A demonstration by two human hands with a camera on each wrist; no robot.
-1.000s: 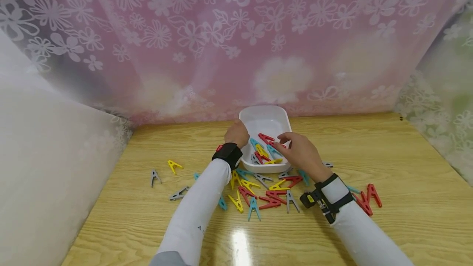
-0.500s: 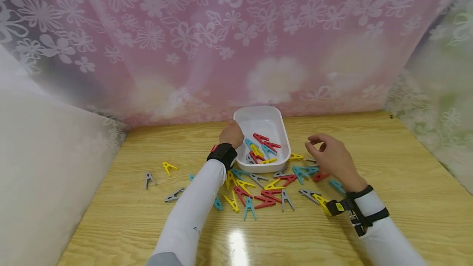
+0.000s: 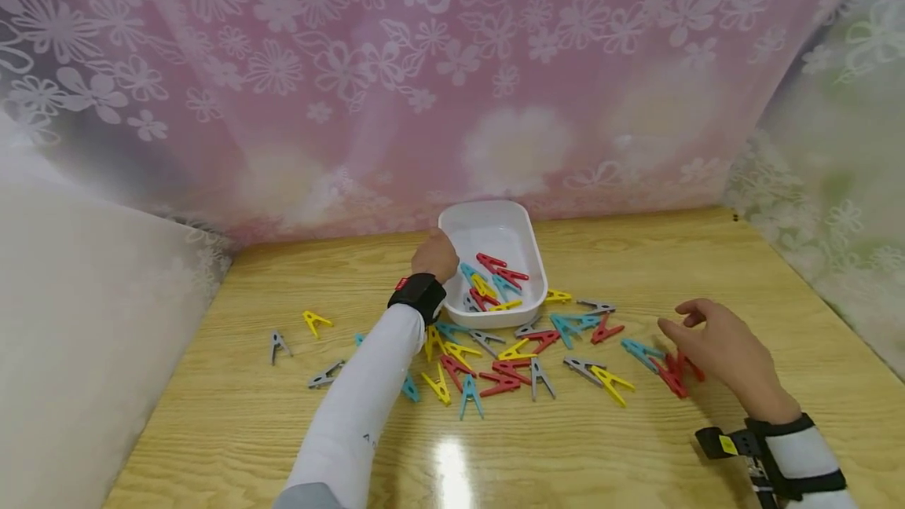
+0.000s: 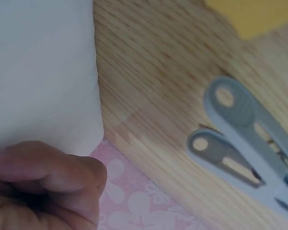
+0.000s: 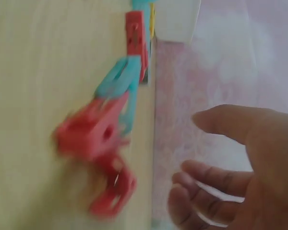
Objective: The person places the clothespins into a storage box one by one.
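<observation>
The white plastic tub stands at the back of the table, with several red, blue, yellow and grey clothespins in its front half. My left hand grips the tub's left rim, its fingers curled in the left wrist view. My right hand hovers at the right with thumb and fingers apart and nothing between them. Just left of and below it lie red clothespins and a blue clothespin; the right wrist view shows red clothespins beside the hand, blurred.
Many loose clothespins lie scattered in front of the tub. A yellow clothespin and a grey clothespin lie apart at the left. A pink floral curtain hangs behind the wooden table.
My right hand has left the tub and moved right, to above the clothespins at the table's right. My left hand has stayed on the tub's rim. The head view has shifted slightly.
</observation>
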